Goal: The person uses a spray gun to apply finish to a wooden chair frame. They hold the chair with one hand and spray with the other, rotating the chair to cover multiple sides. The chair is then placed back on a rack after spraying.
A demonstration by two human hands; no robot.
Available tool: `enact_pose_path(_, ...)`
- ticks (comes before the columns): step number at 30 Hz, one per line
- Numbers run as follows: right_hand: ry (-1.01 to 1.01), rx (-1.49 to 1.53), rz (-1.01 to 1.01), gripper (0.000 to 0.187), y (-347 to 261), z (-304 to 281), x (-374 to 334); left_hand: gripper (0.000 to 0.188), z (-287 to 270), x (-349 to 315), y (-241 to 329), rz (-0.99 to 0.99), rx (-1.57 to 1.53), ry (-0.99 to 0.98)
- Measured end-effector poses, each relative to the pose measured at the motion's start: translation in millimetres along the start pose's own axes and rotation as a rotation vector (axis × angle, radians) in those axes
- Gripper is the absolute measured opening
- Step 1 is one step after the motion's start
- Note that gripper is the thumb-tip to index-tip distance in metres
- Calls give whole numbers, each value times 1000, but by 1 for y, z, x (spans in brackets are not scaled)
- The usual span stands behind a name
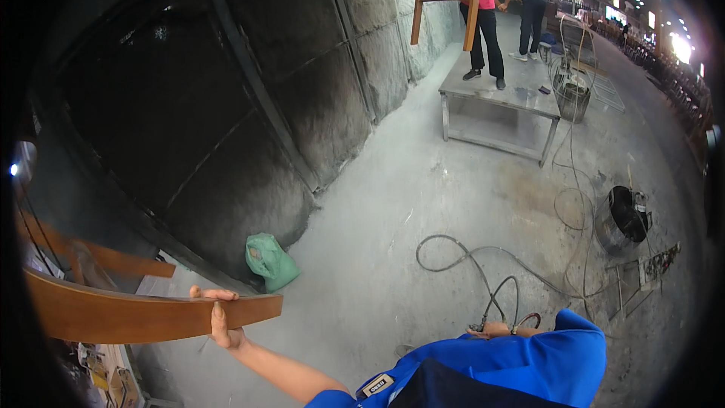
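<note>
While the right hand (pixel 495 329) sits half hidden behind the blue sleeve (pixel 559 344), its grip impossible to tell, the left hand (pixel 220 325) clamps a curved brown wooden piece (pixel 128 321) near its end, over at lower left. Just beyond, a green sack (pixel 270 263) slumps by the dark wall (pixel 279 106), and farther off a person in pink (pixel 487 38), up on a metal table (pixel 521 100), gloved, grips a wooden frame (pixel 473 15)!

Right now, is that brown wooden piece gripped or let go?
Gripped: the left hand has fingers along the top edge of the wooden piece and the thumb against its side.
</note>
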State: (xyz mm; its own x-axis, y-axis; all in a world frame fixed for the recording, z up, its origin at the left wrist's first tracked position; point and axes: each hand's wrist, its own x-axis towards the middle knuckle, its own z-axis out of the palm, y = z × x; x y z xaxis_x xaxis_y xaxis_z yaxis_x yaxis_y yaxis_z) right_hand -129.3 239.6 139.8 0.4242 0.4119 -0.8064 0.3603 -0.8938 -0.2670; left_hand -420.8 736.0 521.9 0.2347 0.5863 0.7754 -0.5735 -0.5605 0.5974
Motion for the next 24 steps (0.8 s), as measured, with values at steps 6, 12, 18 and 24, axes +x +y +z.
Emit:
enact_pose_path(6,160,53,-41,103,27,43,-16,66,25,-40,57,30,-247,-94)
enact_pose_path(12,41,163,31,108,67,94,-41,76,25,-77,94,-15,-345,-43)
enact_pose_path(18,12,155,40,110,127,131,-75,72,22,-99,119,-205,-465,125)
enact_pose_path(24,143,295,176,114,98,117,-92,63,44,-133,109,-388,-242,361)
